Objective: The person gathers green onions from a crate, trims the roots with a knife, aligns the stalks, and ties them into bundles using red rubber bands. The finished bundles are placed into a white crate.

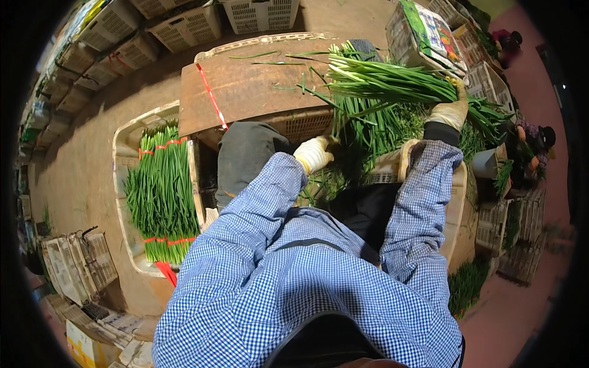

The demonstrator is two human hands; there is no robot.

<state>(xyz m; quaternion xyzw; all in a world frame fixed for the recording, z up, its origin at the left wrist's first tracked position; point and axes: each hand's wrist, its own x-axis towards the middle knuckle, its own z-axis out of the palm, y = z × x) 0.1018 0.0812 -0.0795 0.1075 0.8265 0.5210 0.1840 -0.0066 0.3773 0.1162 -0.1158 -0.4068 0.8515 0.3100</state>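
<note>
My right hand (450, 108), in a pale glove, grips a large bunch of long green stalks, likely garlic chives (391, 79), by its leafy part. Their pale cut ends point left over the board's right end. My left hand (315, 154), also gloved, is low between my knees, fingers curled and partly blurred. Whether anything is in it I cannot tell. More loose chives (368, 126) hang down just right of it, below the held bunch. A wooden board (262, 85) lies before me across a crate, with a red-and-white tie strip (210, 94) and stray blades on it.
To my left, a plastic crate (122, 184) holds chives tied with red bands (161, 193). A crate with a printed sack (435, 34) stands at the far right. Stacked crates (186, 27) line the back. Two people (536, 142) are at the right edge.
</note>
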